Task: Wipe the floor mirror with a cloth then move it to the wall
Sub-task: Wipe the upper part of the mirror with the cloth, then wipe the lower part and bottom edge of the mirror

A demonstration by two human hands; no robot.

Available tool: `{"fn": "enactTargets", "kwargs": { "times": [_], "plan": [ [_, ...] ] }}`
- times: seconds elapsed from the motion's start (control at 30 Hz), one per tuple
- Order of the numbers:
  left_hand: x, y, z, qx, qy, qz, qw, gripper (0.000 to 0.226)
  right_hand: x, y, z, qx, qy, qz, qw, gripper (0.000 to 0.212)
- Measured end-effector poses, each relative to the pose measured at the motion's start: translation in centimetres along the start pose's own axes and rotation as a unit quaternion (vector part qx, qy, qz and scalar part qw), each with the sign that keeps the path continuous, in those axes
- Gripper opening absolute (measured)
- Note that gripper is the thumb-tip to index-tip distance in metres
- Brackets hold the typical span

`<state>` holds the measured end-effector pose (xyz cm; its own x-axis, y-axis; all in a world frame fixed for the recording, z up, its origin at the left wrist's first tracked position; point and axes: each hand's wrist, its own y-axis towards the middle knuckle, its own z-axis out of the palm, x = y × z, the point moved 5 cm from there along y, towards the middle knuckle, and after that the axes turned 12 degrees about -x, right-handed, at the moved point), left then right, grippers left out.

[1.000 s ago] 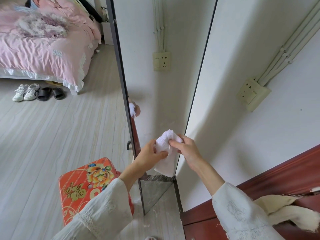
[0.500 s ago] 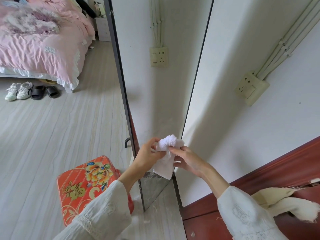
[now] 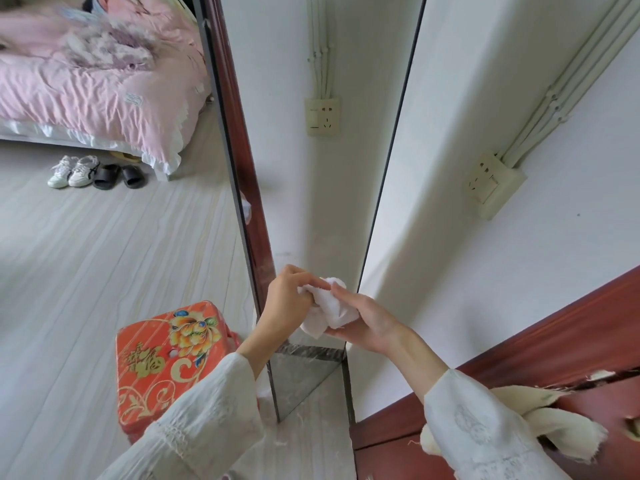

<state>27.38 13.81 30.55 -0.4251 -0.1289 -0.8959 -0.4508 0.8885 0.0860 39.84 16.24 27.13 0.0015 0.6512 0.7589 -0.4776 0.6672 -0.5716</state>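
Observation:
The tall floor mirror (image 3: 322, 209) with a thin dark frame stands upright on the floor, right by the white wall, and reflects the wall and a socket. A crumpled white cloth (image 3: 329, 306) is bunched in front of the mirror's lower part. My left hand (image 3: 287, 299) pinches the cloth from the left. My right hand (image 3: 367, 320) cups it from below and the right. Whether the cloth touches the glass I cannot tell.
A red flowered stool (image 3: 166, 358) stands just left of the mirror's base. A dark red wooden door (image 3: 554, 358) with torn cloth strips is at lower right. A wall socket (image 3: 491, 185) with cable ducts is on the right wall. A pink bed (image 3: 86, 81) and shoes (image 3: 72, 171) are far left.
Both hands with the cloth have dropped lower and the cloth is more bunched up; my right hand now lies under it. The view has shifted slightly.

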Motion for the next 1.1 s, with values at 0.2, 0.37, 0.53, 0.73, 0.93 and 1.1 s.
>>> {"fn": "enactTargets", "kwargs": {
  "times": [0.2,0.37,0.53,0.73,0.93,1.1],
  "plan": [
    [1.2,-1.1,-0.8,0.007,-0.023,-0.032,0.999,0.047,-0.1,-0.4,-0.9,-0.059,-0.042,-0.050,0.996,0.018],
    [2.7,-0.4,-3.8,-0.152,-0.052,-0.078,0.984,0.028,2.4,0.9,-2.8,-0.218,-0.134,-0.135,0.957,0.018],
    [3.8,1.2,-6.2,-0.256,-0.064,-0.085,0.961,0.018,5.5,1.7,-2.8,-0.332,-0.290,-0.221,0.870,0.054],
    [2.6,4.6,-8.1,-0.184,-0.101,0.009,0.978,0.041,11.6,2.7,2.7,-0.347,-0.372,-0.394,0.766,0.030],
    [0.2,6.9,-9.1,-0.070,-0.152,0.057,0.984,0.034,16.5,1.7,9.7,-0.380,-0.411,-0.595,0.577,0.040],
    [0.0,7.4,-9.3,-0.036,-0.166,0.050,0.984,0.019,11.9,3.5,11.0,-0.342,-0.393,-0.673,0.525,0.027]
  ]
}}
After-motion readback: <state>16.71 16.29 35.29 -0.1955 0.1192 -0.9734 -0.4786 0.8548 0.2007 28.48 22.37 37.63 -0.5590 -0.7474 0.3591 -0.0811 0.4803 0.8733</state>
